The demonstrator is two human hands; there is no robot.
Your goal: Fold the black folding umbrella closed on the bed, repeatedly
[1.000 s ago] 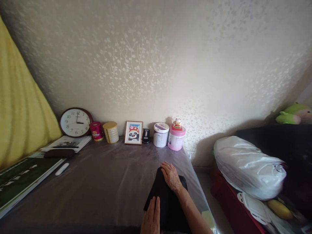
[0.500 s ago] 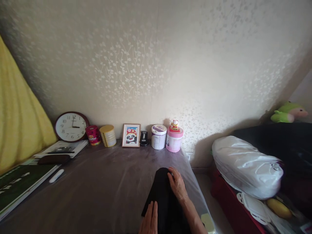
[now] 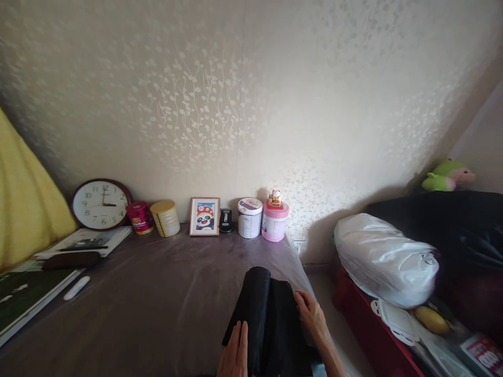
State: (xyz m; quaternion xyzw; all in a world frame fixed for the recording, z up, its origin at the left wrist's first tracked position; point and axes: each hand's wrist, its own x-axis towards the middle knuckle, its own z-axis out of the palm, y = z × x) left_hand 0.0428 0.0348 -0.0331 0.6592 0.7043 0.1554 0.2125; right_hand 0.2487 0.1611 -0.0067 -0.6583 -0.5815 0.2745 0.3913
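A black folded piece of fabric (image 3: 257,309) lies on the near right part of the table, with a raised fold down its middle. Its exact kind cannot be made out. Flat on its left side rests my left hand (image 3: 234,350), fingers straight and together, holding nothing. At the upper right edge, my right hand (image 3: 312,314) has its thumb and fingers closed on the fabric. The fabric's near end runs out of the bottom of the view.
Along the wall stand a clock (image 3: 101,204), tins (image 3: 165,219), a panda picture frame (image 3: 205,217) and tubs (image 3: 250,219). Books (image 3: 29,301) and a white pen-like item (image 3: 77,288) lie left. Past the table's right edge, a white plastic bag (image 3: 385,259) sits on a red box (image 3: 353,317).
My right hand has moved right and down, from the fabric's top to its right edge. The fabric's right part now spreads wider. My left hand stays flat; the view has turned slightly right.
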